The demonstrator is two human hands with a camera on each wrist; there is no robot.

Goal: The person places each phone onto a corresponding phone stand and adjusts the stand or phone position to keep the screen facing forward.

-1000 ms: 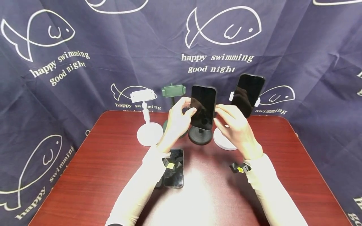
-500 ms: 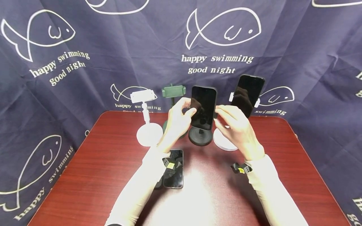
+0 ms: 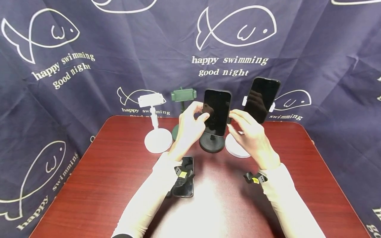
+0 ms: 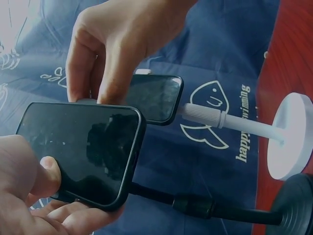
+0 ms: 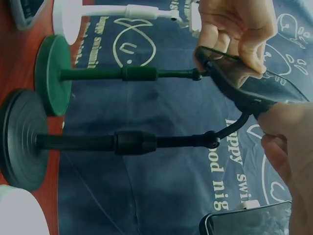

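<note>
A black smartphone (image 3: 217,113) sits upright in a black phone holder (image 3: 212,142), its screen toward me. My left hand (image 3: 190,129) grips the phone's left edge, with the thumb over the screen and the other fingers behind. On the opposite edge, my right hand (image 3: 251,134) pinches the dark clamp of the holder between thumb and fingers. From the right wrist view, the holder's bent neck (image 5: 237,126) runs up behind the phone, and the right thumb lies against the clamp. The phone's back is largely hidden in the left wrist view.
A white holder (image 3: 237,145) at right carries another smartphone (image 3: 262,99). Left of the black holder stand a green holder (image 3: 183,95) and a white one (image 3: 157,141), both without phones. Another phone (image 3: 186,185) lies on the red table (image 3: 113,185) beneath my left forearm.
The phone in the black holder has shifted slightly to the right, along with both hands. Each hand keeps its hold.
</note>
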